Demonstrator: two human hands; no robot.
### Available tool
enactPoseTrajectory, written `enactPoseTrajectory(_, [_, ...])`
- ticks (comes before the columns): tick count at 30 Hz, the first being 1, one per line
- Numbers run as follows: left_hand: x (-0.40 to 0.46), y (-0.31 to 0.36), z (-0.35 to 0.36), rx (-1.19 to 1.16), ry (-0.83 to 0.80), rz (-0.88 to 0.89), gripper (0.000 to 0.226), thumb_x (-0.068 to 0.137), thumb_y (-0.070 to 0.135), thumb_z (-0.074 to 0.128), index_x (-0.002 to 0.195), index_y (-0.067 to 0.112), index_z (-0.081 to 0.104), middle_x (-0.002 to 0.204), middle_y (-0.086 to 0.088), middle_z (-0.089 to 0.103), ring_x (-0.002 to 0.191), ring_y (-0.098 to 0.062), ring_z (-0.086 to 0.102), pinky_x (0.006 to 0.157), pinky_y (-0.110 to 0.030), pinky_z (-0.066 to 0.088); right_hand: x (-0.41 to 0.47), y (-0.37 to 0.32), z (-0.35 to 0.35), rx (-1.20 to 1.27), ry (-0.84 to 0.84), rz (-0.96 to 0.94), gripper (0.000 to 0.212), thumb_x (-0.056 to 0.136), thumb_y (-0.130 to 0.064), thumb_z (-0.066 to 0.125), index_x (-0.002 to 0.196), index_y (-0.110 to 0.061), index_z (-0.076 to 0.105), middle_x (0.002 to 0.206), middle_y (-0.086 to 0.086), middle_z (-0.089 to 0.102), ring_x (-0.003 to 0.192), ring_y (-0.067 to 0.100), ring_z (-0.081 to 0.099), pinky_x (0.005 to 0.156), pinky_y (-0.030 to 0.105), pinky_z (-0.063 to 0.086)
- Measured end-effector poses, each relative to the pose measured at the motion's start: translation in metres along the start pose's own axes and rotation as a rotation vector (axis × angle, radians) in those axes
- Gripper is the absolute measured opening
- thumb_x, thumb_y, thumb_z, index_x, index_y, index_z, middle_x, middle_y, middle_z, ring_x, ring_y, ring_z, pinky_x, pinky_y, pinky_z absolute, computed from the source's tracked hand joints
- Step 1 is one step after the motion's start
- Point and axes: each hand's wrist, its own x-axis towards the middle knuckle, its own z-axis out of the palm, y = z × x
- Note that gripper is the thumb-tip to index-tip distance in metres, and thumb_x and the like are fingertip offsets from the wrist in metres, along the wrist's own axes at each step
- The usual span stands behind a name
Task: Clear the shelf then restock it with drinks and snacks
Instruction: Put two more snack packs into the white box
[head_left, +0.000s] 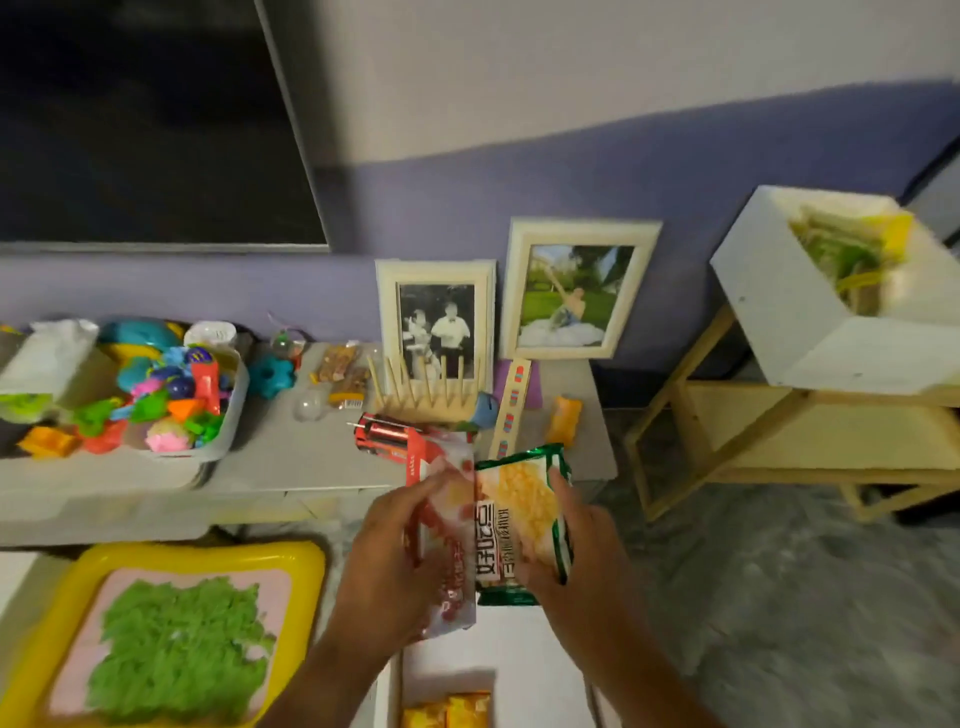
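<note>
My left hand grips a red and white snack packet, held upright in front of me. Beside it my right hand grips a green-edged packet of yellow snacks. The two packets touch side by side above a white box that holds yellow packets at the bottom. Behind them is the grey shelf with a red can lying on it, a snack bar packet, an orange packet and a wooden rack.
A tub of colourful toys sits left on the shelf. Two framed photos lean on the purple wall. A white box rests on a wooden stand at right. A yellow tray of green shreds lies bottom left.
</note>
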Motion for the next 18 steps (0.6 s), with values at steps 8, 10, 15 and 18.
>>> enactPoseTrajectory(8, [0.01,0.198,-0.123,-0.34,-0.168,0.093,0.062,0.081,-0.001,0.075,0.121,0.045,0.061,0.11,0.024,0.067,0.102,0.002,0.065,0.071,-0.03,0.062,-0.02,-0.142,-0.178,0.427,0.117,-0.147,0.085,0.083,-0.026,0.08,0.146,-0.053,0.03,0.13,-0.023,0.059,0.114,0.004,0.065,0.08,0.028,0.061])
enactPoseTrajectory(10, [0.009,0.243,-0.136,-0.356,-0.193,0.132,0.062,0.079,0.001,0.077,0.118,0.046,0.063,0.109,0.02,0.07,0.104,-0.006,0.067,0.07,-0.031,0.062,-0.033,-0.162,-0.217,0.434,0.167,-0.165,0.087,0.082,-0.028,0.082,0.143,-0.061,0.029,0.135,-0.027,0.056,0.118,0.002,0.061,0.089,0.033,0.06])
enactPoseTrajectory(15, [0.01,0.343,-0.129,-0.415,-0.246,0.216,0.057,0.076,0.012,0.08,0.117,0.048,0.063,0.112,0.003,0.072,0.106,-0.018,0.069,0.08,-0.04,0.062,-0.05,-0.18,-0.307,0.484,0.269,-0.178,0.09,0.076,-0.028,0.086,0.135,-0.069,0.032,0.138,-0.026,0.055,0.119,0.003,0.061,0.095,0.034,0.057])
enactPoseTrajectory(18, [0.015,0.39,-0.099,-0.429,-0.27,0.255,0.057,0.076,0.014,0.081,0.119,0.046,0.063,0.117,0.002,0.071,0.11,-0.022,0.068,0.082,-0.044,0.062,-0.054,-0.171,-0.363,0.532,0.298,-0.177,0.089,0.08,-0.02,0.084,0.138,-0.065,0.033,0.132,-0.027,0.06,0.113,0.004,0.065,0.09,0.033,0.059])
